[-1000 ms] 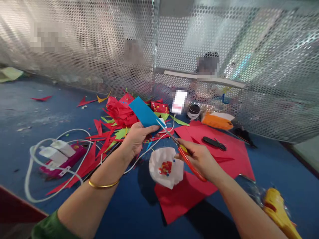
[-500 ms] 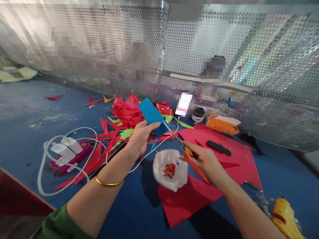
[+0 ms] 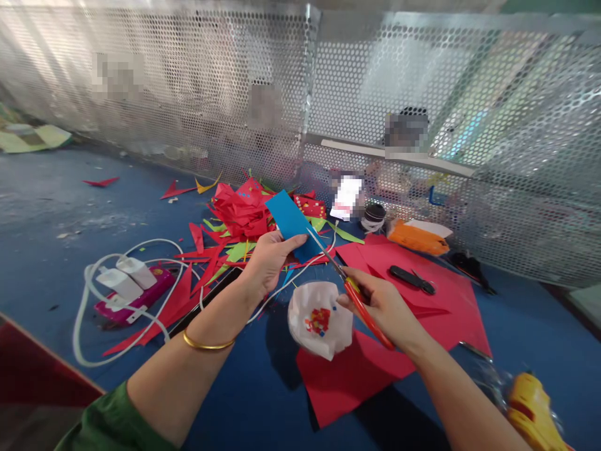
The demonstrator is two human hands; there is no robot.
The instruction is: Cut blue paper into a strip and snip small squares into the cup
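The left hand (image 3: 267,260) pinches a blue paper strip (image 3: 290,222) between thumb and fingers, holding it tilted above the blue tabletop (image 3: 56,207). The right hand (image 3: 382,307) is closed around the red handles of a pair of scissors (image 3: 350,291), whose blades touch the strip's lower right edge. Just below both hands sits a white paper cup (image 3: 320,319) holding small red and blue bits, beside red paper sheets (image 3: 422,300). A heap of red and green scraps (image 3: 235,219) lies behind the strip, and white chargers with cable (image 3: 124,282) lie well to the left.
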